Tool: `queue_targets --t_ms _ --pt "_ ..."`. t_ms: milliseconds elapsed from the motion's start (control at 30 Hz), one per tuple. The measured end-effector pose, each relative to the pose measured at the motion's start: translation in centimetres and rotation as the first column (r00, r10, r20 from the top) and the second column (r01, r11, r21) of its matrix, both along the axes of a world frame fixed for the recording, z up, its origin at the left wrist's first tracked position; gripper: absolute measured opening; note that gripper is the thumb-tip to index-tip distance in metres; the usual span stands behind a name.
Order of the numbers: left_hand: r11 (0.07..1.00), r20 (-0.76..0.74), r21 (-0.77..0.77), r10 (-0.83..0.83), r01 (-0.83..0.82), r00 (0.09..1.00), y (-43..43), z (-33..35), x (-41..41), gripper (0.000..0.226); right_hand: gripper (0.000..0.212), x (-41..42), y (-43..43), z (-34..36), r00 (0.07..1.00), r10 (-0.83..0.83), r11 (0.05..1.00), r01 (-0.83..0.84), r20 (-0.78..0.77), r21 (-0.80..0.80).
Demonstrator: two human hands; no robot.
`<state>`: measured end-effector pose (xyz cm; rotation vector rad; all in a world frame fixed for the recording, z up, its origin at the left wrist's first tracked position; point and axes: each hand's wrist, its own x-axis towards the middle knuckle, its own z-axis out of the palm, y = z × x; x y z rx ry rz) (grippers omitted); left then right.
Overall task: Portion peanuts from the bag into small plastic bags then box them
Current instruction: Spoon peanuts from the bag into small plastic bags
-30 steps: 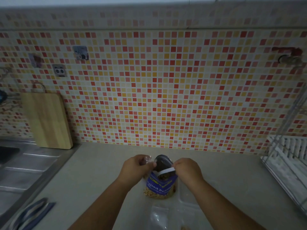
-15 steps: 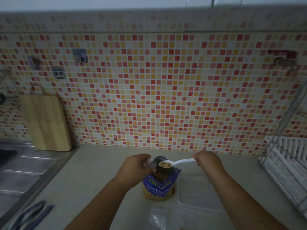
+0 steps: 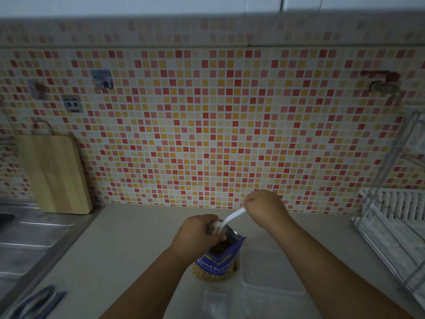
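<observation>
Half the spoon (image 3: 230, 219) behind fingers (image 3: 208, 226).

I see a wall (image 3: 207, 125) tiled in a small mosaic of red, orange, pale yellow and white squares. The bag (image 3: 217, 264) is blue with white and yellow lettering over a clear window of tan peanuts (image 3: 207, 273). The spoon (image 3: 231, 218) is white. The board (image 3: 55, 173) shows pale wood grain in stripes. The counter (image 3: 138, 245) is plain beige, the sink (image 3: 27, 238) grey steel, the rack (image 3: 395, 217) white.

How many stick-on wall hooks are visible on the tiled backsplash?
3, all upper left: one hook highest, one further left, one lowest between them. Others may be out of frame.
</observation>
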<state>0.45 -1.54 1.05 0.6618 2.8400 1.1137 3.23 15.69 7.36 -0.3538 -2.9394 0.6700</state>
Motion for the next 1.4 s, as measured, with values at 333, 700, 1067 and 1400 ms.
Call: queue_targets --t_ms 333,700,1067,1400 --pt "0.857 0.314 0.453 0.104 -0.245 0.944 0.0 -1.0 0.1 0.017 0.022 1.7 -1.3 2.3 0.645 0.646 0.693 -0.270 -0.409 0.668" --pt "0.602 0.392 0.765 -0.151 -0.231 0.907 -1.8 -0.5 0.8 0.037 0.029 1.8 -1.1 -5.6 0.992 0.121 0.962 -0.109 -0.031 0.251" --pt "0.482 0.524 0.834 -0.537 -0.269 0.661 0.0 0.7 4.3 0.051 0.009 5.0 -3.4 -4.6 0.984 0.112 0.585 -0.179 -0.140 -0.791" --pt "0.706 0.650 0.657 -0.353 -0.264 0.673 1.8 -4.1 6.7 0.036 0.015 9.3 1.2 -8.7 0.995 0.096 0.423 -0.022 0.021 -0.906"
